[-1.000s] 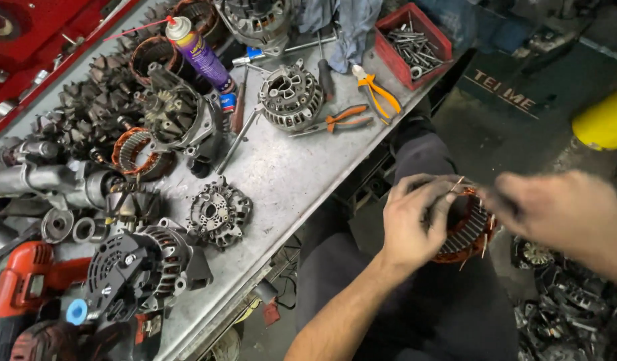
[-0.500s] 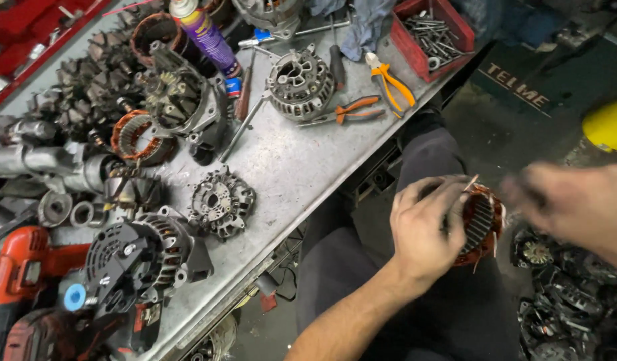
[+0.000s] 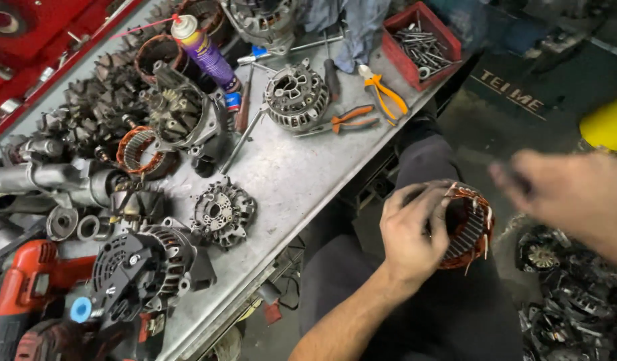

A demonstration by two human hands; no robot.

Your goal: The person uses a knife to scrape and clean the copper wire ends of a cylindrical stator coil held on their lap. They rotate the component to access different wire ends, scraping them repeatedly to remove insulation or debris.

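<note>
Copper-wound stator (image 3: 467, 230) gripped by left hand (image 3: 410, 234); blurred right hand (image 3: 569, 194) seemingly apart.

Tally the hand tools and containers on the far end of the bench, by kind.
Orange-handled pliers: 2
Spray can: 1
Red bin of bolts: 1
Screwdriver: 1
Total: 5

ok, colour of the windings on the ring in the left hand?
Copper-orange windings on the stator ring, dark laminations inside; left hand holds it. Head view.
</note>
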